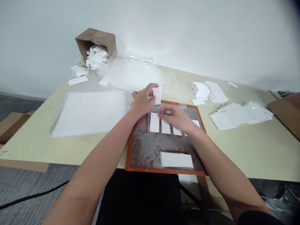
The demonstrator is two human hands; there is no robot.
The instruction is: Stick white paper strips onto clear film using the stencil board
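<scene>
My left hand (143, 99) pinches a small white card (157, 94) upright above the far edge of a grey metal plate with an orange border (145, 147). Over the plate, my right hand (174, 117) has thumb and fingertips closed at the upper right corner of another white card (154, 123), which lies in a slot. Several more white cards (166, 127) lie in a row beside it, partly covered by my right hand and forearm. To the left of the row is a bare reddish-brown slot (142, 122). Nearer me, a white card (176, 160) lies crosswise in a wider slot.
A white translucent sheet (90, 114) lies on the table (262, 150) at left. Behind it, an open cardboard box (95, 36) spills white cards. At right lie stacked cards (202, 90) and a fanned row of cards (241, 115), near a brown carton (287, 114).
</scene>
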